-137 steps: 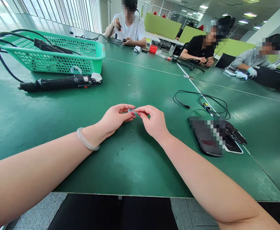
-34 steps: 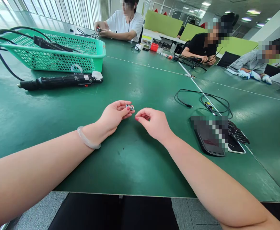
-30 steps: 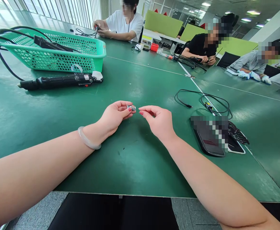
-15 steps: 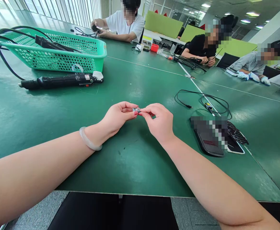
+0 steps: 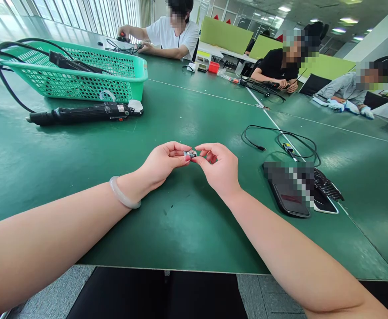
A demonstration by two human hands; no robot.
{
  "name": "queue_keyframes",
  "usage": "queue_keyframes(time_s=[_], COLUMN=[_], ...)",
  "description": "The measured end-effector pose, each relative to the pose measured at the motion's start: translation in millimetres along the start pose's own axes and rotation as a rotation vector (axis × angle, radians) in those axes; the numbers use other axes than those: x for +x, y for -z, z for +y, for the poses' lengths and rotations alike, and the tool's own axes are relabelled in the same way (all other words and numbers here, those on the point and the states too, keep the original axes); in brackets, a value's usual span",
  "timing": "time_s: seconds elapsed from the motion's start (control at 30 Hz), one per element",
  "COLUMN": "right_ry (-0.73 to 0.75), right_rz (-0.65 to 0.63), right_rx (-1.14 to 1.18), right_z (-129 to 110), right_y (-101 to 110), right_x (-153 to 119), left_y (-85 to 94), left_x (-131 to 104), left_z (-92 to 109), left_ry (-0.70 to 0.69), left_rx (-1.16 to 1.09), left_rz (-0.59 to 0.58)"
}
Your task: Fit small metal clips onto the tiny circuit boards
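Note:
My left hand (image 5: pixel 162 163) pinches a small silvery and dark part (image 5: pixel 190 153) between thumb and fingertips, a little above the table. It is too small to make out what kind of part it is. From the other side, my right hand (image 5: pixel 222 170) has its thumb and forefinger at the part's right end, one at the lower edge and one at the upper; its other fingers are curled. A pale bangle (image 5: pixel 122 192) circles my left wrist.
On the green table (image 5: pixel 180 212), a black electric screwdriver (image 5: pixel 84 113) lies before a green basket (image 5: pixel 91 84) at left. Right of my hands are a looped black cable (image 5: pixel 300 137) and a phone-like black device (image 5: pixel 290 195). Several people sit across the table, one in a white shirt (image 5: pixel 177 37).
My right thumb and forefinger have parted from a tight pinch, showing more of the small part. My left hand keeps its place. The person in white has moved one hand away from the other.

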State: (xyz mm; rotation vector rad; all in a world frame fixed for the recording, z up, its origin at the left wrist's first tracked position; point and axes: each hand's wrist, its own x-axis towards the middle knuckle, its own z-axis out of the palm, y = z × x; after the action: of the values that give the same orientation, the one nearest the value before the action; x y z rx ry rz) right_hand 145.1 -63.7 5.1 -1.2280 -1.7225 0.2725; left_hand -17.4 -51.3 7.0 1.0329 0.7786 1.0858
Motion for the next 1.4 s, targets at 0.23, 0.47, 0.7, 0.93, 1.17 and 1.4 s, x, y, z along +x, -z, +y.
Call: queue_keyframes(time_s=[0.23, 0.47, 0.7, 0.93, 1.17, 1.4], right_ry=[0.035, 0.054, 0.015, -0.088, -0.095, -0.090], right_rz=[0.014, 0.023, -0.012, -0.055, -0.131, -0.135], right_rx=[-0.016, -0.017, -0.029, 0.024, 0.023, 0.019], right_z=[-0.6, -0.1, 0.5, 3.7, 5.9, 6.5], right_y=[-0.1, -1.8, -0.9, -0.7, -1.0, -1.7], right_x=[-0.2, -1.5, -0.1, 0.6, 1.7, 1.8], left_y=[1.2, 1.2, 0.7, 1.3, 3.5, 1.3], left_x=[0.2, 0.0, 0.2, 1.2, 2.1, 0.8], left_z=[-0.4, -1.6, 0.2, -1.3, -2.8, -1.1], left_ry=[0.002, 0.002, 0.001, 0.009, 0.063, 0.035], left_rx=[-0.009, -0.003, -0.002, 0.021, 0.068, 0.119], left_rz=[0.012, 0.011, 0.018, 0.021, 0.043, 0.046])
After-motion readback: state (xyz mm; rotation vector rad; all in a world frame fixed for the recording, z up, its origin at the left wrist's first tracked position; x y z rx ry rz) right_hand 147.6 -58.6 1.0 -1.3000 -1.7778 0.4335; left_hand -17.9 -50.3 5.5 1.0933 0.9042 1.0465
